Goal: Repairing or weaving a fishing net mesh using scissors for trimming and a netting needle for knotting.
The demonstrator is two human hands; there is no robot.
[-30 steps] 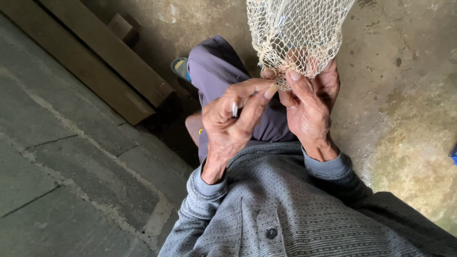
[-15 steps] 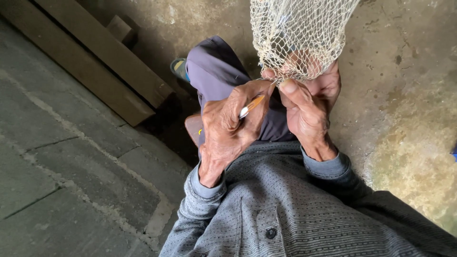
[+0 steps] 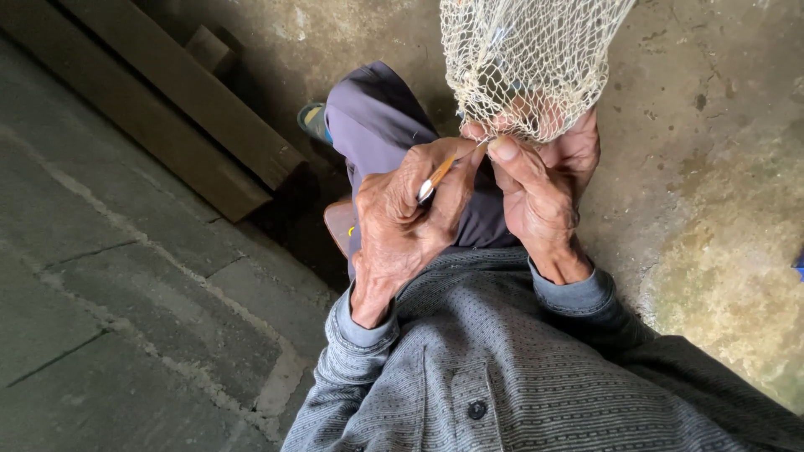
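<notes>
Your left hand pinches thin stick, tip at net. Your right hand fingers squeeze net's bottom edge tight.

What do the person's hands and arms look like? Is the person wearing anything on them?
Both hands are bare, no gloves or rings showing: left hand, right hand. The skin looks wrinkled and veined. Each arm wears a grey patterned sleeve ending in a ribbed cuff at the wrist.

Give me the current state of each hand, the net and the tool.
Cream knotted mesh net: hanging, lower edge pinched.
Thin orange-and-white netting needle: tilted, tip at the net edge.
Left hand: gripping the needle.
Right hand: pinching the net's lower edge.
</notes>
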